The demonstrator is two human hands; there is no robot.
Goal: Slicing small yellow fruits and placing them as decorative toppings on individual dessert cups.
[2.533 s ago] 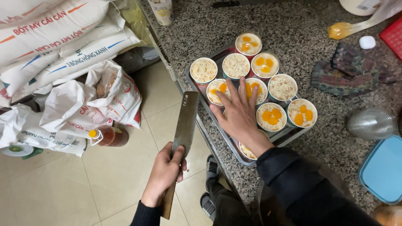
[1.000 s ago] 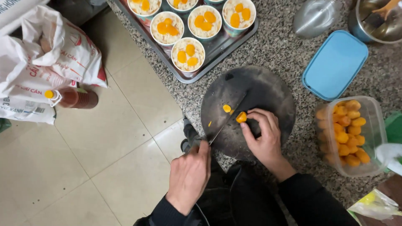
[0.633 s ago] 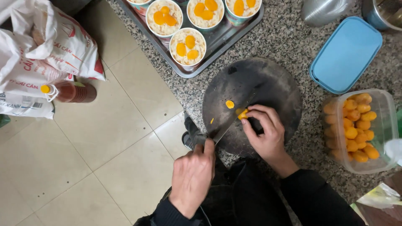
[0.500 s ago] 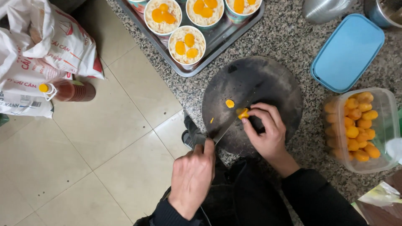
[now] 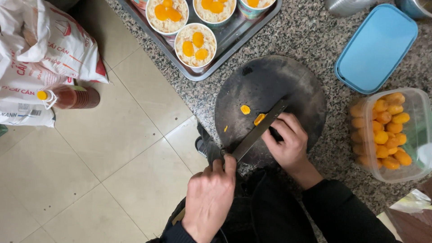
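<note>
You slice an orange piece (image 5: 259,119) on the round board (image 5: 292,85).
Left hand (image 5: 209,198) fingers wrap the knife (image 5: 258,131); right hand (image 5: 288,141) fingers pinch the piece.

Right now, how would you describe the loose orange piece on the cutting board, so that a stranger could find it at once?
Find the round dark cutting board on the speckled granite counter. The small loose orange piece lies on it, left of the long steel knife blade. It lies alone and untouched, while the other orange piece lies against the blade.
</note>
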